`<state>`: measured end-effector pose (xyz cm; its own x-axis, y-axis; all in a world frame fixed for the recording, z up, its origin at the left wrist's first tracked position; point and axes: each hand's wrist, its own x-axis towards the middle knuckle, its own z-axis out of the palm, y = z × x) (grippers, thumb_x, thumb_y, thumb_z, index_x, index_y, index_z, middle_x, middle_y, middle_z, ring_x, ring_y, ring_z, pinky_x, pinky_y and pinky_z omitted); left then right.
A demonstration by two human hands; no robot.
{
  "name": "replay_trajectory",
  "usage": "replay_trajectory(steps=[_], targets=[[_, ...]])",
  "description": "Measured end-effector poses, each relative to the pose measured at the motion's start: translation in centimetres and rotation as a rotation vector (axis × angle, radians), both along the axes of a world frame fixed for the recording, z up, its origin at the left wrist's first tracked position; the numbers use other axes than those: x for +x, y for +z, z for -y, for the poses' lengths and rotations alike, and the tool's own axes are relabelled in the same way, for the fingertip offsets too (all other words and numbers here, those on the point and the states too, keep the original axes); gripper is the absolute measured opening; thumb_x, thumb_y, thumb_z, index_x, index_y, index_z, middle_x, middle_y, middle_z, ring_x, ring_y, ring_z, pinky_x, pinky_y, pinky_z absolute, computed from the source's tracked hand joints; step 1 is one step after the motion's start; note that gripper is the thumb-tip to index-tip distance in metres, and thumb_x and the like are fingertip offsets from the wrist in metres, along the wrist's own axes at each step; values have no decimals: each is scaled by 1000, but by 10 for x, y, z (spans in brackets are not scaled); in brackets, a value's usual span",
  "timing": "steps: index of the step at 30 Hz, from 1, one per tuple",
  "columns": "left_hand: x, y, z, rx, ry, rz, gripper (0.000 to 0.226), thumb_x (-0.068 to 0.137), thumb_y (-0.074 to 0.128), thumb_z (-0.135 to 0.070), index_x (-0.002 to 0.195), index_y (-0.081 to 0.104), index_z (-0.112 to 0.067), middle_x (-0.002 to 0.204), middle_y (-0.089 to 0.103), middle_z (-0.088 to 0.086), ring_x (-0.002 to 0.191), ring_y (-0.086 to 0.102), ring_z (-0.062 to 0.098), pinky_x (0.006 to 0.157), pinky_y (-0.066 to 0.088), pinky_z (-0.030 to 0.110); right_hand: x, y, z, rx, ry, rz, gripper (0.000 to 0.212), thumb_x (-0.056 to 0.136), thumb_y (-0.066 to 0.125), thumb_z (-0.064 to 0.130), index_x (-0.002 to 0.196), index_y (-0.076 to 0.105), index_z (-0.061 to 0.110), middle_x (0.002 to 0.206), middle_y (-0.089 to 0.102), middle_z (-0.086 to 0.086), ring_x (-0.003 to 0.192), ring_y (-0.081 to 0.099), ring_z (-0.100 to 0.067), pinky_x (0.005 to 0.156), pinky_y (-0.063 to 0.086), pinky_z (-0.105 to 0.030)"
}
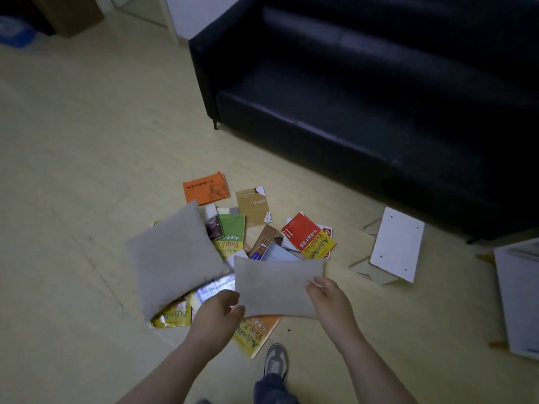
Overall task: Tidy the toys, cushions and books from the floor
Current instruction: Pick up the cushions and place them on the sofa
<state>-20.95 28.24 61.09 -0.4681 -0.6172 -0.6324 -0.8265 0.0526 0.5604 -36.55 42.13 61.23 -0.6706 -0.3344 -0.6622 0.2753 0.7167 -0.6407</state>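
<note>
Two grey cushions lie on a heap of books on the floor. My left hand grips the near left edge of the smaller cushion, and my right hand grips its right edge. The larger cushion rests tilted to the left, untouched. Among the several books around them are an orange one, a tan one, a green one and a red and yellow one. Another yellow and orange book pokes out under the smaller cushion.
A dark blue sofa stands behind the heap, its seat bare. A white board lies on cardboard to the right, and a white box sits at the right edge. My shoe is just below the books.
</note>
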Motion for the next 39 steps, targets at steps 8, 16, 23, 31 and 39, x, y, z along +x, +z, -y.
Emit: replay_trajectory(steps=[8,16,23,31,39], targets=[[7,-33,64,49,-35,29,33,91,58,-19,123,60,-12,124,63,2,104,59,14,87,38,21,18,-30,54,54,-9,17,41,99,47,32,137,46,15,114,54,1,75,47,5,50,34,-7],[84,-88,186,81,-77,105,27,88,61,-16,115,63,-11,114,67,5,92,59,16,84,42,23,92,-79,152,133,-36,27,43,97,49,35,135,49,15,130,56,-5,100,48,-12,81,38,-25],[133,-163,275,68,-116,164,32,88,64,-23,118,61,-12,116,66,6,100,64,21,80,45,24,127,-153,224,169,14,75,43,94,55,36,131,51,15,125,59,-6,105,58,-19,90,49,-36],[162,-289,303,98,17,188,64,82,72,-33,137,47,-11,136,53,7,115,57,25,89,46,30,129,-275,270,201,189,100,47,95,54,37,136,46,15,130,54,-4,111,54,-19,82,41,-28],[197,-433,292,168,260,187,86,77,78,-33,146,31,-11,145,42,12,122,52,31,93,47,39,137,-423,297,235,290,134,47,95,55,37,133,48,11,127,52,-6,114,52,-22,80,37,-25]])
